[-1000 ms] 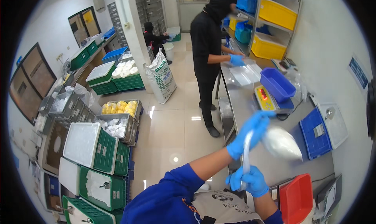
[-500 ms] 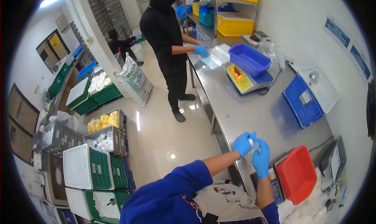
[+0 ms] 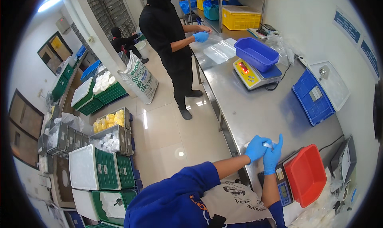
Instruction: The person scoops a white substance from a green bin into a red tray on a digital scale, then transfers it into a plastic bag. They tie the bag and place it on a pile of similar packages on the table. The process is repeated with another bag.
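A whitish scrap of plastic [image 3: 269, 145] is held over the surface [image 3: 255, 112], near its nine o'clock edge, with the red tray [image 3: 305, 174] at four o'clock. It appears pinched by the left hand [image 3: 256, 149] and by the curled fingers of the right hand [image 3: 273, 160], whose index finger is raised towards twelve. Grip could be lost if the film is slid on by smooth gloves; the raised finger lends no hold. Its visible length seems laid roughly nine to three; which end leads cannot be told.
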`<state>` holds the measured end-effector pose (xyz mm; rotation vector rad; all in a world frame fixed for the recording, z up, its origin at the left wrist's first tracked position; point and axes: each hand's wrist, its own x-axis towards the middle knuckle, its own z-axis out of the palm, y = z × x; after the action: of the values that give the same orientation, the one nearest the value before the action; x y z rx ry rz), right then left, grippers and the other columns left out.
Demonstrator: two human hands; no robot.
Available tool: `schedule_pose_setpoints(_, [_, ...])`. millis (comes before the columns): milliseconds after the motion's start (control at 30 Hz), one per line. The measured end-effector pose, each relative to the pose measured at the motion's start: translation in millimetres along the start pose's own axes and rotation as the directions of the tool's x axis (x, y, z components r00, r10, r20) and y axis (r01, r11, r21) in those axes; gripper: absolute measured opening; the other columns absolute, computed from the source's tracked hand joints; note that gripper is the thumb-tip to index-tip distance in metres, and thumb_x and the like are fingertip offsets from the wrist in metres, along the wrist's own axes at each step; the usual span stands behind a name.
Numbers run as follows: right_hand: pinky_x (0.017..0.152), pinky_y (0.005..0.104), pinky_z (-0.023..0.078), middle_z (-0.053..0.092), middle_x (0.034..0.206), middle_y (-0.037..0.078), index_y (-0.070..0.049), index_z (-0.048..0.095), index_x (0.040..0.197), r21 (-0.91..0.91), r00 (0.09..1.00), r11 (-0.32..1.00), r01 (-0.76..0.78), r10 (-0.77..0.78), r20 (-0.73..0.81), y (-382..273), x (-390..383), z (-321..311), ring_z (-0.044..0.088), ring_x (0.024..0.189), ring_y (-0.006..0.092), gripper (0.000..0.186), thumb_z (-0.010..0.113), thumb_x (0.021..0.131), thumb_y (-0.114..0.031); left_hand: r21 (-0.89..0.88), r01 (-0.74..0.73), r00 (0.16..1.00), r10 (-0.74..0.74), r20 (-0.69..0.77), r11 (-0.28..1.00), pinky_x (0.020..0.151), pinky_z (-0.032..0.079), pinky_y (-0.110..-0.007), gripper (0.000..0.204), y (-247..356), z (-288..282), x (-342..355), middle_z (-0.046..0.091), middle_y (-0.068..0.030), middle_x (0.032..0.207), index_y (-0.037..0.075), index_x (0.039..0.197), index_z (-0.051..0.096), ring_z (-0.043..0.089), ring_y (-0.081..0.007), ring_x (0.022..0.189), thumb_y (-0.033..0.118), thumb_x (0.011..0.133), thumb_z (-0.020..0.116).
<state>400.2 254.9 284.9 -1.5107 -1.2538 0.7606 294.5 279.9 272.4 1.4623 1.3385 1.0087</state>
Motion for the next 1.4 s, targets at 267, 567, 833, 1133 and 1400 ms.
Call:
schedule_pose_setpoints(267, [0.068,0.0247,0.047,0.052,0.098,0.005,-0.004,0.044,0.133,0.094,0.997,0.995,0.024,-0.017,-0.081,18,-21,-9,0.054,0.076,0.0110,0.051,0.053,0.084,0.007,-0.182,0.032,0.998,-0.042,-0.053,0.983,0.078,0.050,-0.035,0.015,-14,13,-26,0.059,-0.0139,0.097,0.005,0.090,0.070,0.059,-0.0255,0.086,0.017,0.082,0.071])
schedule_pose_setpoints(567, [0.062,0.0295,0.045,0.053,0.072,0.004,-0.002,0.058,0.095,-0.355,0.988,0.935,0.000,0.056,0.146,29,4,-31,0.051,0.067,0.0110,0.011,0.061,0.084,-0.003,0.077,-0.112,0.905,0.070,0.419,0.991,0.074,0.051,-0.032,0.038,-30,-17,-9,0.062,-0.0112,0.087,0.002,0.106,0.062,0.062,-0.0183,0.077,0.033,0.087,0.070])
schedule_pose_setpoints(833, [0.058,0.0307,0.043,0.052,0.066,0.006,0.000,0.058,0.080,-0.082,0.964,0.993,0.083,-0.058,0.260,35,-7,-29,0.049,0.063,0.0116,0.015,0.060,0.089,-0.012,-0.402,0.335,0.924,-0.213,0.318,0.852,0.070,0.055,-0.031,0.059,-20,-17,-13,0.063,-0.0099,0.085,0.006,0.145,0.039,0.064,-0.0163,0.071,0.023,0.093,0.062])
schedule_pose_setpoints(1133, [0.058,0.0336,0.044,0.058,0.068,0.003,-0.001,0.060,0.075,-0.319,0.874,0.817,0.481,-0.414,0.256,-14,23,0,0.054,0.062,0.0138,0.015,0.059,0.087,-0.010,-0.188,0.089,0.952,-0.028,0.304,0.978,0.075,0.052,-0.031,0.024,-27,-16,-14,0.064,-0.0077,0.087,0.000,0.099,0.059,0.061,-0.0148,0.080,0.024,0.098,0.053])
schedule_pose_setpoints(1400, [0.090,0.0356,0.046,0.062,0.102,0.009,-0.001,0.060,0.110,0.145,0.927,0.980,0.133,-0.175,0.330,27,21,-30,0.058,0.100,0.0184,0.037,0.068,0.076,-0.014,-0.313,0.149,0.957,-0.057,0.284,0.938,0.078,0.052,-0.030,0.025,-21,-35,-11,0.068,-0.0080,0.092,-0.001,0.106,0.067,0.062,-0.0127,0.082,0.014,0.087,0.065])
